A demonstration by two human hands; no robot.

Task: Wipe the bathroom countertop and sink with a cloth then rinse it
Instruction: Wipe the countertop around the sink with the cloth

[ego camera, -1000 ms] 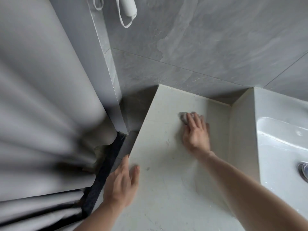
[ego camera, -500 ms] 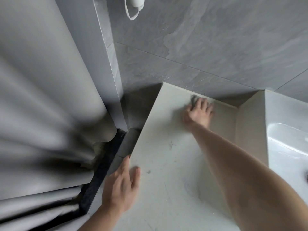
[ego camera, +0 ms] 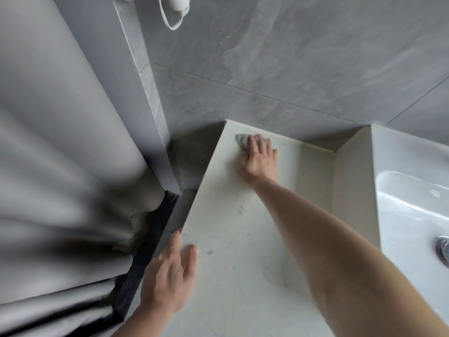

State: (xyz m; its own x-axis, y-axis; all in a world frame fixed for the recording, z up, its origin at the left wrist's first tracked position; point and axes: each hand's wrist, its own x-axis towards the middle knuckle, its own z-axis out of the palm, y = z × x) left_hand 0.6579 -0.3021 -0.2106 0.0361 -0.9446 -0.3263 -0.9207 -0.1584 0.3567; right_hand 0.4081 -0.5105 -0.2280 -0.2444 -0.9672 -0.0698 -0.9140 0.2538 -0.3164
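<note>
Right now my right hand (ego camera: 260,156) lies flat, fingers straight, pressing the grey cloth (ego camera: 243,141) onto the far left corner of the pale countertop (ego camera: 233,239), close to the tiled wall (ego camera: 303,69). My left hand (ego camera: 167,276) rests open-fingered on the countertop's near left edge. I see the white sink (ego camera: 410,203) at right.

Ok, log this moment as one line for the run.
phase: wiping countertop | right hand: pressing cloth flat near far left corner | left hand: flat on near left edge | sink: not yet wiped
</note>
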